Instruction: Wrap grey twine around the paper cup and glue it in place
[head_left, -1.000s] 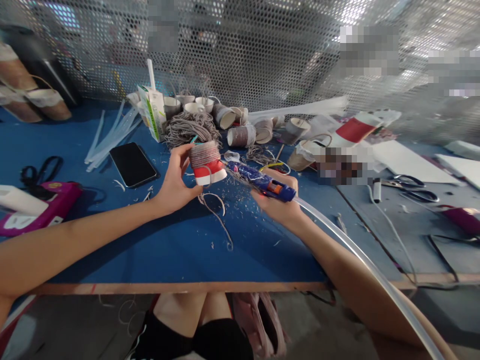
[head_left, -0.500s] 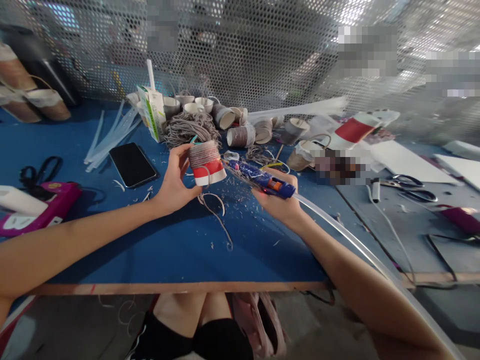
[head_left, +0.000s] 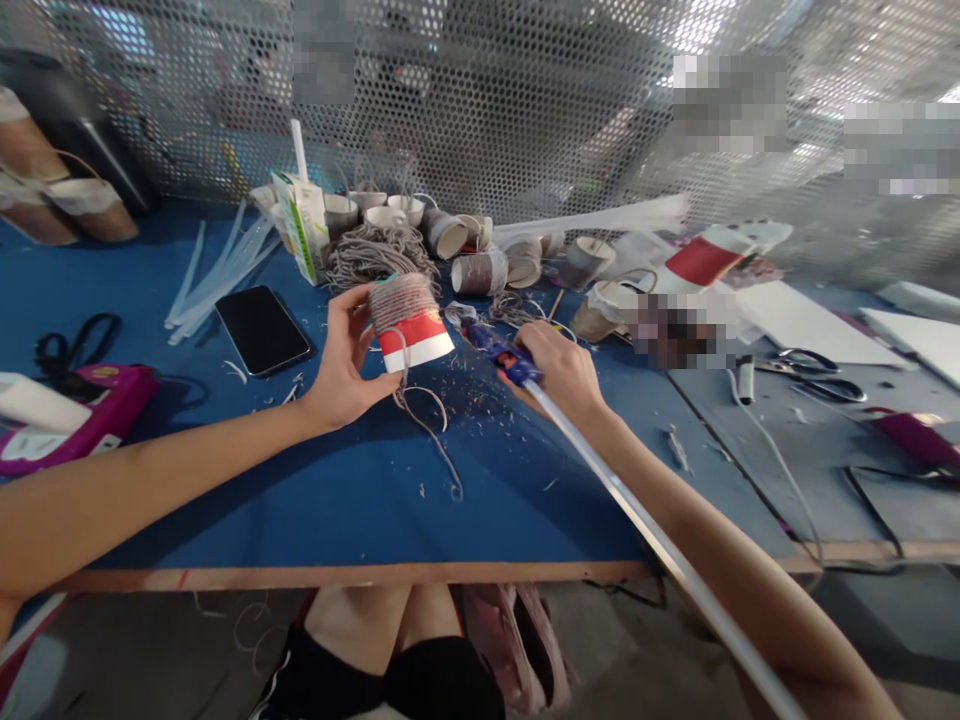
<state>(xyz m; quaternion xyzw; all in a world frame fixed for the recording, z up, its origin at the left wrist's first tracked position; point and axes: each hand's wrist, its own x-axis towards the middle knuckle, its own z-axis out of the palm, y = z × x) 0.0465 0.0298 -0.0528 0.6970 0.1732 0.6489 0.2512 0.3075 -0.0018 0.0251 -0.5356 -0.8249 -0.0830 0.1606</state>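
Observation:
My left hand (head_left: 343,368) grips a red and white paper cup (head_left: 417,340) whose upper part is wound with grey-brown cord (head_left: 401,300). A loose end of the cord hangs from it over the blue table. To the right, my right hand (head_left: 559,370) is closed round a blue glue gun (head_left: 501,352), its nozzle pointing up and left towards the cup without touching it. A long clear glue stick (head_left: 637,517) runs from the back of the gun down to the lower right.
Behind the cup lie a heap of cord (head_left: 382,250) and several cord-wrapped cups (head_left: 480,272). A phone (head_left: 264,330), clear sticks (head_left: 217,275) and a purple device (head_left: 112,410) are on the left. Scissors (head_left: 817,372) lie right. The table's front edge (head_left: 360,576) crosses below.
My right hand has rolled the glue gun over, and its back end and the glue stick have swung left. The cup has shifted slightly left, still in my left hand.

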